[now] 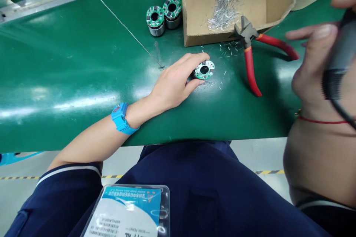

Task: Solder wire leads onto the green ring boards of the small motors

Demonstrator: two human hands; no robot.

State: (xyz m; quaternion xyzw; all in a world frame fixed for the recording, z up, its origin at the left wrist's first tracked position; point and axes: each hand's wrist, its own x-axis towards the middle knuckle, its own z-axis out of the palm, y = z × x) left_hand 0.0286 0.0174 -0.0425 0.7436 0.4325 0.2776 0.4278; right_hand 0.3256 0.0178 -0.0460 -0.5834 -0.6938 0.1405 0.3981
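Observation:
My left hand [175,81] rests on the green bench [69,81], its fingers and thumb closed around a small round motor part [204,70] with a green circuit board on top. A blue wrist strap [121,118] sits on that wrist. My right hand [314,66] is raised close to the camera at the right, blurred, wrapped around a dark handled tool [340,59] with a black cable; its tip is out of view.
Red-handled cutters [251,53] lie right of the part, jaws at a cardboard box [194,11] holding cut wire bits. Two more motor parts [163,16] stand at the back. A thin wire [122,24] runs across the bench. Wire clippings [226,48] are scattered around.

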